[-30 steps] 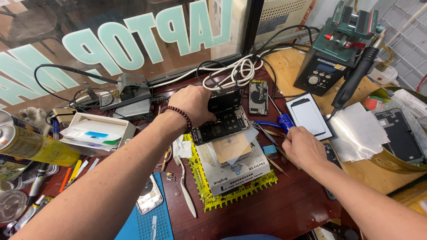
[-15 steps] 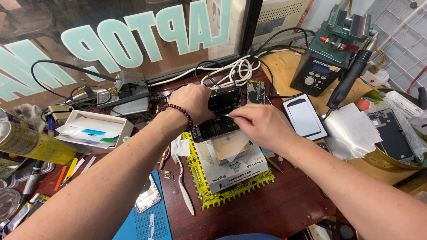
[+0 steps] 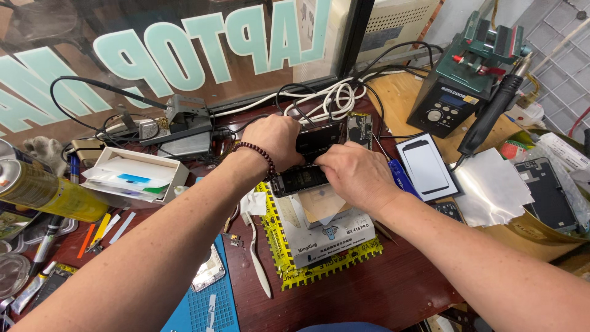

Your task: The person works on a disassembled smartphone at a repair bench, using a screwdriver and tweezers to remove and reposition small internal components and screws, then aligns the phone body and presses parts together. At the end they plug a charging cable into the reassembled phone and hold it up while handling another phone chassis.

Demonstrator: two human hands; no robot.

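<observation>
Now both hands meet on the opened phone (image 3: pixel 305 178) at twelve o'clock of the yellow-edged heating pad (image 3: pixel 326 258); left hand (image 3: pixel 279 138) grips its top, while right hand (image 3: pixel 350 175), newly arrived from the blue screwdriver (image 3: pixel 402 178), pinches its edge.

Opened phone (image 3: pixel 307 161): middle hidden under my left hand (image 3: pixel 278 139) and right hand (image 3: pixel 351 173); can't tell what fingers pinch. Both my forearms cut off at near edge. Yellow spray can (image 3: pixel 46 192) cut off at left edge. Small parts on blue mat (image 3: pixel 206 301) too small to tell.
</observation>
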